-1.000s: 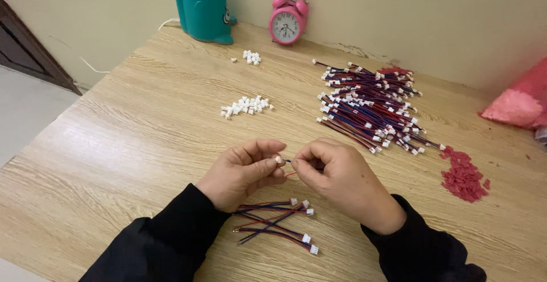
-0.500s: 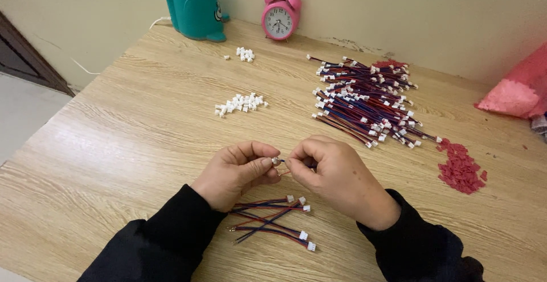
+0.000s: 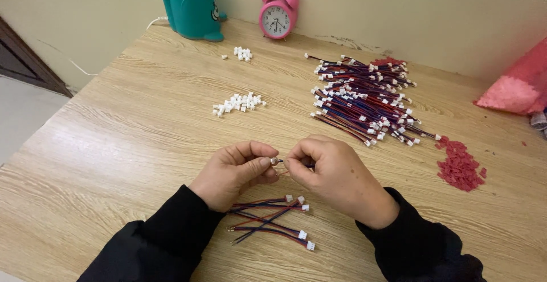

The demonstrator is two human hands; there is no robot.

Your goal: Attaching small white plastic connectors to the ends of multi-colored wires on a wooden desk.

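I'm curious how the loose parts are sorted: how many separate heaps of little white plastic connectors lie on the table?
2. A small heap lies near the teal holder; a larger heap lies mid-table, left of the wire pile. Any others under that pile would be hidden.

Both hands (image 3: 285,171) pinching small connector (image 3: 274,160)

Pink bag (image 3: 515,91) cut off, contents perhaps granules.

Matt wood-grain table (image 3: 114,145), plastic connectors (image 3: 239,102)
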